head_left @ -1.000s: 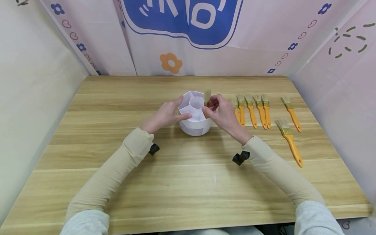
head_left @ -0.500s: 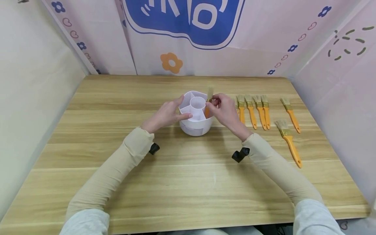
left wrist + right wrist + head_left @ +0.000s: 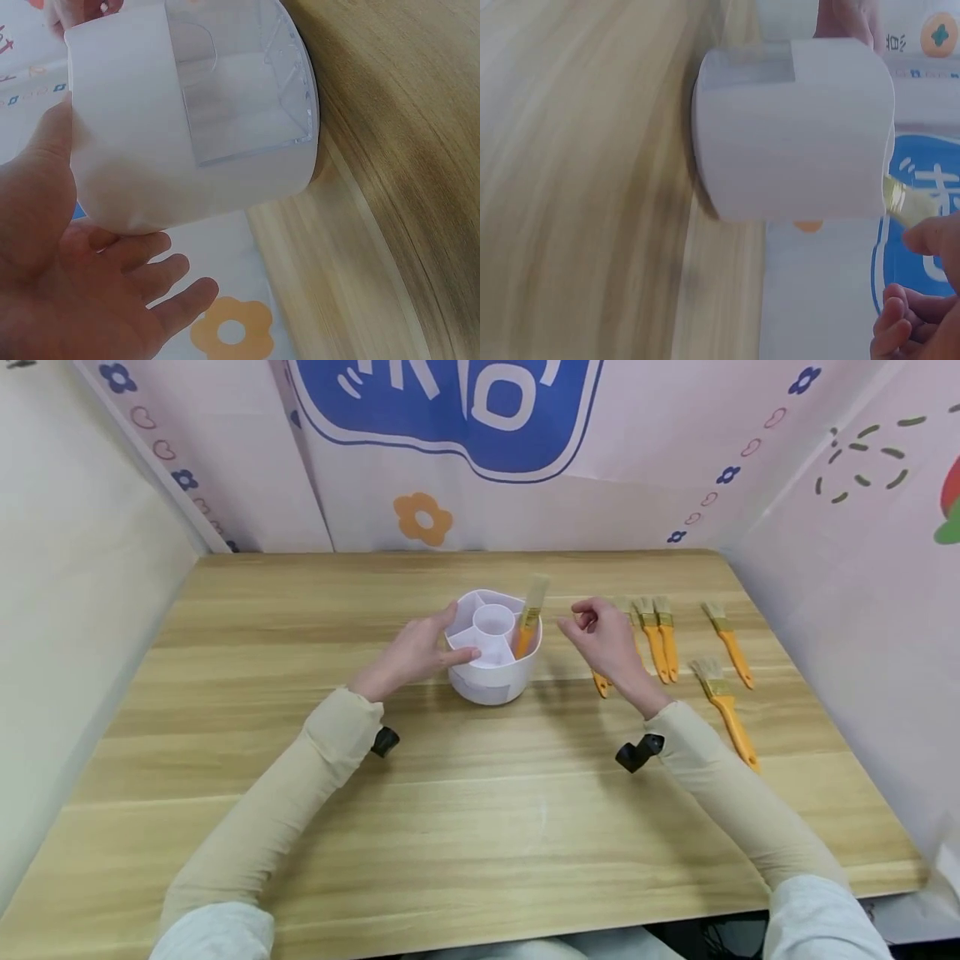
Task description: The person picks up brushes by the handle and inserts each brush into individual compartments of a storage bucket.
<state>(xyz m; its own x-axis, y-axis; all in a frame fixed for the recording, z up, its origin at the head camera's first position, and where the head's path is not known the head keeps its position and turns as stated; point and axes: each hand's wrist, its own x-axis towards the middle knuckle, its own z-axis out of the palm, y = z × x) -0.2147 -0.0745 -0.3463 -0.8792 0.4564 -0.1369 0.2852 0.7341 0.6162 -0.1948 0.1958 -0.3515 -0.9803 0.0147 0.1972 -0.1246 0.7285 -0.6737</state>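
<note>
A white round organizer (image 3: pixel 491 681) with divided compartments and a round central cup stands on the table. My left hand (image 3: pixel 420 647) spans its left side, thumb across the front of the rim and fingers along the back. In the left wrist view several of the fingers (image 3: pixel 184 300) are spread apart below the organizer's wall. One paintbrush (image 3: pixel 527 625) leans upright in the right compartment, bristles up and orange handle inside. Right of it, my right hand (image 3: pixel 603 635) hangs with loosely curled fingers, holding nothing, and hides part of the row of paintbrushes (image 3: pixel 651 639).
Farther right lie a single small paintbrush (image 3: pixel 729 645) and a larger paintbrush (image 3: pixel 723 706), handles toward me. The wooden table (image 3: pixel 480 827) meets a printed backdrop (image 3: pixel 600 518) at its far edge.
My right hand has let go of the paintbrush, now standing in the organizer, and moved right over the row. My left hand has stayed at the organizer. The head view has shifted slightly.
</note>
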